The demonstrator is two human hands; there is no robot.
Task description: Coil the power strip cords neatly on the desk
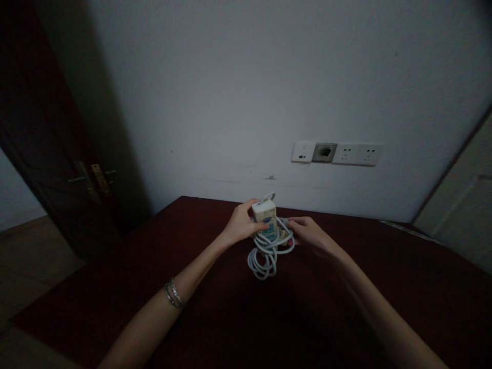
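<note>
A white power strip (265, 218) with a blue label stands on end above a dark red table (346, 307). My left hand (240, 224) is closed around its left side. A grey-white cable (265, 256) is looped about the strip and hangs down in coils toward the table. My right hand (307, 231) is closed on the cable loops at the strip's right side. A metal bracelet (175, 294) sits on my left forearm.
A row of wall sockets (336, 152) is on the white wall behind the table. A dark wooden door (49, 154) with a lever handle stands open at the left. A pale panel (461, 205) leans at the right.
</note>
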